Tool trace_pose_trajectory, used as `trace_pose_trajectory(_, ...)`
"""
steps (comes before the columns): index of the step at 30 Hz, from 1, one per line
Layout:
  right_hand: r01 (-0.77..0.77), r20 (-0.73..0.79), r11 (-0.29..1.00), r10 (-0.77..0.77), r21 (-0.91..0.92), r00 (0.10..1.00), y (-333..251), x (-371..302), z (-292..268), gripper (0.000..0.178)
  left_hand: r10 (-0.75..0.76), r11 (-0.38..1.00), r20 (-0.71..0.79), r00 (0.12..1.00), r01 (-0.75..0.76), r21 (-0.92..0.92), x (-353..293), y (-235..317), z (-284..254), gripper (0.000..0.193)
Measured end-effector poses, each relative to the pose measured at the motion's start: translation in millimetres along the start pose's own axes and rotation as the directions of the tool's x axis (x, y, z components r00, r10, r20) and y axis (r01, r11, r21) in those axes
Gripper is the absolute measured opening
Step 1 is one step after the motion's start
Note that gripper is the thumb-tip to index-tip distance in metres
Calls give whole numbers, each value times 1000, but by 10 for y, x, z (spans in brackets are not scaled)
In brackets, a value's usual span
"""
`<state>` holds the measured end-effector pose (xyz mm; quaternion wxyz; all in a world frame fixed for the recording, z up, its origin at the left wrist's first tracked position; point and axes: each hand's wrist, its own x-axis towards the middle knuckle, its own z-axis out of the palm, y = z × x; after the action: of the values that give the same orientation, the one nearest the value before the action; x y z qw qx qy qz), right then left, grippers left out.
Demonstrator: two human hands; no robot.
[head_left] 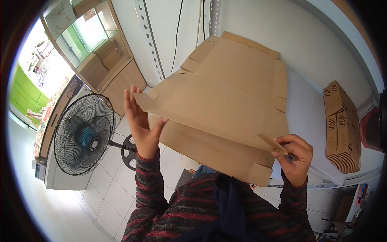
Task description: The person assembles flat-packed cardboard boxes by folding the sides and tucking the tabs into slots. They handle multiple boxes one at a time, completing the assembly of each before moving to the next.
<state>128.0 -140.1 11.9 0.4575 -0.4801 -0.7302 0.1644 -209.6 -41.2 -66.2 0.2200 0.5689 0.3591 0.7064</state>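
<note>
A large brown unfolded cardboard box (pixel 234 80) lies spread out in front of me, with cut tabs along its sides and rounded notches at the left edge. My left hand (pixel 142 121) is at its near left corner, long fingers stretched up along the outside of the side flap and thumb on the near edge. At the near right corner, my right hand (pixel 295 155) pinches a small raised flap between thumb and fingers. Closer to my body, a long front panel (pixel 209 151) slopes down below the fold.
Folded brown boxes (pixel 342 127) are stacked on the white table (pixel 304 117) at right, near a dark red object (pixel 371 128). A standing fan (pixel 84 135) is at left, before a wooden cabinet (pixel 123 82) with glass. A perforated metal post (pixel 150 40) rises behind.
</note>
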Motion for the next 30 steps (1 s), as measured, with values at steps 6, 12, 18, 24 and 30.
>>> trace_pose_trajectory(6, -22, 26, 1000, 22, 6, 999, 45, -17, 8, 27, -43, 998, 123, 992, 49, -45, -24, 54, 75, 105)
trace_pose_trajectory(12, -55, 7, 996, 55, 67, 998, 130, -71, 79, 65, -76, 989, 138, 987, 57, 134, -62, -44, -27, 56)
trace_pose_trajectory(18, -12, 172, 999, 6, 34, 985, 262, -107, 42, 69, -83, 982, 183, 980, 49, 184, -59, -106, -126, 19)
trace_pose_trajectory(24, -66, 161, 995, 52, 79, 986, 149, -42, 108, 59, -148, 986, 162, 976, 132, 106, -76, -45, -73, 16)
trace_pose_trajectory(30, 113, 484, 993, -110, 24, 868, 305, -37, 46, 49, -205, 977, 191, 960, 188, 101, -117, -114, -112, 22)
